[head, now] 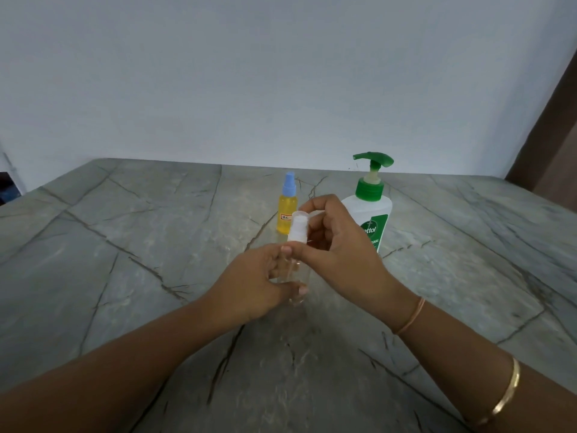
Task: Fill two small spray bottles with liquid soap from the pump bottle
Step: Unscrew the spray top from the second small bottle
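A small clear spray bottle point(298, 276) with a white spray top point(298, 229) stands in the middle of the stone table. My left hand point(265, 282) grips its clear body. My right hand point(337, 242) holds the bottle at the base of the white top, fingers curled around its clear cap. Behind stands a second small spray bottle point(287, 214), yellow liquid inside, blue top, small label. To the right stands the white pump bottle point(371, 214) with green pump head and green label, partly hidden by my right hand.
The grey marbled table point(140, 245) runs back to a white wall point(281, 73). A brown door or panel point(552, 145) stands at the far right. A dark opening shows at the left edge point(7, 185).
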`<state>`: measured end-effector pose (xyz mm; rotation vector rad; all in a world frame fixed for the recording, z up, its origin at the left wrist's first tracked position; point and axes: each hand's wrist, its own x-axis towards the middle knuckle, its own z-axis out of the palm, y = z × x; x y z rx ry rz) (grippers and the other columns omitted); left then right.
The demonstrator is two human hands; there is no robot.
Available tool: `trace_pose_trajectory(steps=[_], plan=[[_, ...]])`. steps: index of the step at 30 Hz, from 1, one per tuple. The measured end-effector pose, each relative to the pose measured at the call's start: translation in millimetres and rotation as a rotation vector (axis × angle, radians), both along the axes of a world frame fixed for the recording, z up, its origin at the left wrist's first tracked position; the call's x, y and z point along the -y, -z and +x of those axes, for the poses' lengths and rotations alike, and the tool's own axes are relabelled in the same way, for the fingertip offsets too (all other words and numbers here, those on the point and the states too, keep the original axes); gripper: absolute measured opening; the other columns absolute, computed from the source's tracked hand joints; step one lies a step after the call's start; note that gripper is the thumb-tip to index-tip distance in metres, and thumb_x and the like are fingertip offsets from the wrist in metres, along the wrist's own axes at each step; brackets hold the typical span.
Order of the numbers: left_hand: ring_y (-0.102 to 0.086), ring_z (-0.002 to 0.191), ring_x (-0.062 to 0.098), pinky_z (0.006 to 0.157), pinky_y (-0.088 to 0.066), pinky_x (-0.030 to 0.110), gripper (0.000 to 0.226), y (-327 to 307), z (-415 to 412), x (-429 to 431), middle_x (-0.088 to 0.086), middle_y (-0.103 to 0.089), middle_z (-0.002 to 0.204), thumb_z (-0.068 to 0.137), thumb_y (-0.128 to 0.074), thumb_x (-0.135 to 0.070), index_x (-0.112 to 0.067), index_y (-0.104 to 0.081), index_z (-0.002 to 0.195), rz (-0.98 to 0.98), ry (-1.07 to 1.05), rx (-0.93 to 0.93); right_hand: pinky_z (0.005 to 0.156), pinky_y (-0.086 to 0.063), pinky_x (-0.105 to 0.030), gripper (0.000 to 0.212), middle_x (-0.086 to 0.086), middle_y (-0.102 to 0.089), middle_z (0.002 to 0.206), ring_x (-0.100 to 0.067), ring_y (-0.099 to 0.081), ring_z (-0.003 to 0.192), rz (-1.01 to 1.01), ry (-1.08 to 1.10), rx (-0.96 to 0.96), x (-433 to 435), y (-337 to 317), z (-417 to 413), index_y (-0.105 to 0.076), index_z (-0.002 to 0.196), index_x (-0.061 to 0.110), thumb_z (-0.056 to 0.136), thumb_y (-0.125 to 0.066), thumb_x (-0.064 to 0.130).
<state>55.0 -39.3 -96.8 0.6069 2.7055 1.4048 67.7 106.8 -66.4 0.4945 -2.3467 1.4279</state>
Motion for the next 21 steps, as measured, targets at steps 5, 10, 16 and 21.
trace_pose_trajectory(steps=[5, 10, 16, 21], plan=[[-0.061, 0.097, 0.004, 0.09, -0.047, 0.026, 0.038, -0.3, 0.1, -0.8, -0.016, -0.065, 0.1, 0.069, -0.076, -0.026, -0.031, -0.056, 0.101, 0.036, 0.003, 0.019, 0.08, -0.054, -0.027, 0.06, -0.011, -0.063, 0.102, -0.018, -0.065, 0.089, -0.125, -0.21, 0.08, -4.7, -4.6, 3.6, -0.031, 0.126, 0.031, 0.086, -0.061, -0.002], [-0.058, 0.108, 0.007, 0.099, -0.045, 0.037, 0.057, 1.0, 1.3, -2.2, -0.007, -0.063, 0.118, 0.072, -0.074, -0.028, -0.023, -0.052, 0.124, 0.017, -0.011, -0.005, 0.07, -0.044, -0.007, 0.069, 0.007, -0.052, 0.096, 0.002, -0.054, 0.084, 0.072, 0.091, -0.07, 9.1, 4.8, 0.2, -0.033, 0.126, 0.03, 0.074, -0.077, 0.029], [-0.06, 0.103, 0.007, 0.096, -0.047, 0.037, 0.053, 1.6, 0.6, -0.9, -0.009, -0.064, 0.112, 0.07, -0.074, -0.031, -0.026, -0.054, 0.119, 0.025, -0.018, 0.015, 0.073, -0.052, -0.018, 0.064, 0.002, -0.057, 0.082, -0.005, -0.06, 0.076, 0.02, -0.008, -0.044, 0.0, -1.3, -1.5, -0.037, 0.118, 0.03, 0.073, -0.078, 0.01], [-0.062, 0.096, 0.005, 0.093, -0.049, 0.036, 0.045, 1.8, -0.7, -0.2, -0.01, -0.067, 0.103, 0.069, -0.076, -0.028, -0.024, -0.058, 0.11, 0.049, 0.01, 0.025, 0.081, -0.052, -0.019, 0.071, 0.001, -0.059, 0.11, -0.008, -0.062, 0.094, -0.01, -0.191, 0.118, -9.3, -15.1, 1.0, -0.026, 0.13, 0.036, 0.082, -0.067, 0.005]])
